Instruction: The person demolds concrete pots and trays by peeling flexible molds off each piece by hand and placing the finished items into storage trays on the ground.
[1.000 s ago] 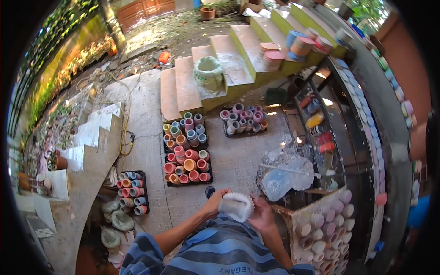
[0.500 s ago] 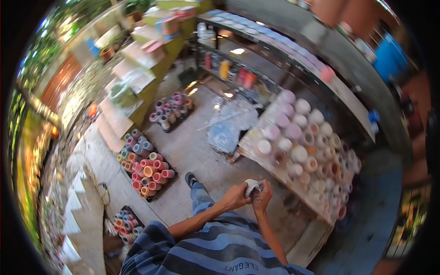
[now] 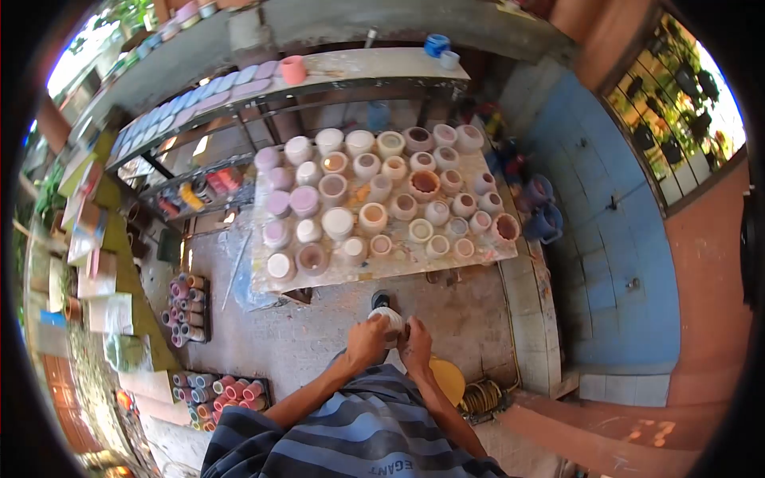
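Observation:
In the head view my left hand is closed around a small white rounded thing, held in front of my body. Its lower part looks greyish, and my fingers cover some of it; I cannot tell whether it is a pot or a bunched cloth. Close against its right side is my right hand, fingers curled in. What those fingers grip is hidden. Beyond my hands stands a paint-stained table bearing many small pots, among them a white pot, a lilac pot and a brown scalloped pot.
A long shelf behind the table carries pale discs and a coral pot. Crates of coloured pots stand on the floor at left. At lower right are a yellow round thing and a coiled hose.
My view has swung to the right, so the pot table now lies straight ahead. Both hands stay together at the white thing, which shows a different side.

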### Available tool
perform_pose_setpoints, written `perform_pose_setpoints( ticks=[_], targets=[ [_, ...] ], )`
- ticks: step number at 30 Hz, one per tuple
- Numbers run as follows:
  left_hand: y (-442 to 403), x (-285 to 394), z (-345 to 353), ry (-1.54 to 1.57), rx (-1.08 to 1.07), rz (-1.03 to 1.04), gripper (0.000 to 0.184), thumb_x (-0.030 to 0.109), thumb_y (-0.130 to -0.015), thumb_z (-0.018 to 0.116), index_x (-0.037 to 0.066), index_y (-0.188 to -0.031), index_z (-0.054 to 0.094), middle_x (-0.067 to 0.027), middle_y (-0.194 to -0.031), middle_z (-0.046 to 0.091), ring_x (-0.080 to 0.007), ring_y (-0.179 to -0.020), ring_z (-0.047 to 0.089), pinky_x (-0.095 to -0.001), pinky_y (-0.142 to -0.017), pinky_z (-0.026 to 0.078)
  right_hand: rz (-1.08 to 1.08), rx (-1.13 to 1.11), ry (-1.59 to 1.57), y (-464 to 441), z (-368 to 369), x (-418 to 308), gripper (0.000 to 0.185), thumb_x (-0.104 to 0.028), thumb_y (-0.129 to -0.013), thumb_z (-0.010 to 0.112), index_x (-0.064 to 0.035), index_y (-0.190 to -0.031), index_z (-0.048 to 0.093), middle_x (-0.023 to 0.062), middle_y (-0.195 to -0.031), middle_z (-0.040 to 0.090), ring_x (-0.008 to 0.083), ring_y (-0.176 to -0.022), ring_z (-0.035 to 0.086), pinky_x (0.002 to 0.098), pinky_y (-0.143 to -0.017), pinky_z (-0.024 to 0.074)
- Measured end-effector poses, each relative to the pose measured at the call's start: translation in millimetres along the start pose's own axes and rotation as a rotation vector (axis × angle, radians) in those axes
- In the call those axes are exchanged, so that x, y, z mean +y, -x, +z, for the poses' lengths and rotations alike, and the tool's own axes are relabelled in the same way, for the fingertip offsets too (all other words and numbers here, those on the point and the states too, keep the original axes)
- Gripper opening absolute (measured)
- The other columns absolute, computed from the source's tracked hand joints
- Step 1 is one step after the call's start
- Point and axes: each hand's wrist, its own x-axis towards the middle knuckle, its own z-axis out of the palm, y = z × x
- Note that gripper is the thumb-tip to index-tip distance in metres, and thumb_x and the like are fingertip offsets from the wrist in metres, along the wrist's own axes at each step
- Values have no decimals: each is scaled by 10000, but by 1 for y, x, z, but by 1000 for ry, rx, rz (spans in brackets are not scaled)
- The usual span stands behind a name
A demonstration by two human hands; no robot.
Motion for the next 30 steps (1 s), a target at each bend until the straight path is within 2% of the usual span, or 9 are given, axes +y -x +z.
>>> perform_pose_setpoints(
  ticks=[2,5,7,12,15,17,20,27,30],
  targets=[
    [-48,-11,7,17,78,-3,132,60,-733,624,61,-860,588,-169,-859,639,-424,-792,651,-518,-670,518,193,-197,17,-12,-18,3,357,-80,-773,725,-38,-1057,514,204,-918,587,392,-893,621,470,-752,492],
    [-114,-19,16,247,37,-33,107,10,-701,608,13,-780,535,-196,-711,566,-414,-724,607,-461,-623,468,76,-264,-211,-43,-58,-10,915,-256,-702,867,-61,-1423,338,270,-1426,346,454,-1345,348,498,-1112,325],
    [-149,1,14,410,-84,9,128,-33,-693,592,-15,-764,488,-181,-613,461,-345,-609,533,-405,-585,431,41,-172,-108,-79,-79,-8,916,-243,-686,874,-63,-1416,349,262,-1407,361,442,-1331,364,500,-1103,333],
    [-214,87,23,521,-214,145,158,5,-747,646,11,-860,536,-154,-731,550,-253,-666,578,-391,-624,458,-41,-5,-24,-163,-102,46,991,-150,-631,890,-70,-1459,351,226,-1394,431,437,-1263,466,487,-1063,395],
    [-262,123,-16,695,-288,78,194,40,-802,685,22,-938,549,-113,-845,612,-207,-766,634,-357,-693,501,12,141,67,-220,-132,103,837,-113,-748,818,-99,-1453,367,177,-1391,470,332,-1194,559,405,-917,515],
    [-281,123,-29,861,-287,104,235,124,-874,698,18,-1019,547,-98,-890,638,-188,-818,659,-335,-741,524,524,317,-733,-259,-152,83,816,-158,-772,805,-95,-1452,358,138,-1386,489,291,-1214,548,382,-909,520],
    [-297,86,-22,744,-181,93,213,121,-880,685,13,-1024,572,-105,-895,652,-194,-797,657,-340,-734,525,577,318,-853,-329,-179,90,862,-199,-755,820,-90,-1459,335,116,-1385,494,275,-1261,507,390,-972,484],
    [-190,-42,2,449,31,-366,160,101,-831,696,13,-938,616,-144,-829,660,-272,-749,646,-373,-699,516,138,135,-164,-517,-131,187,786,-276,-714,855,4,-1338,469,213,-1305,552,341,-1211,533,412,-1027,422],
    [-65,-86,29,326,90,-982,252,170,-799,737,0,-947,626,-172,-799,662,-294,-795,652,-376,-694,506,14,73,48,-581,-83,242,850,-352,-699,873,21,-1342,460,245,-1310,553,397,-1188,544,440,-1016,429]
  ],
)
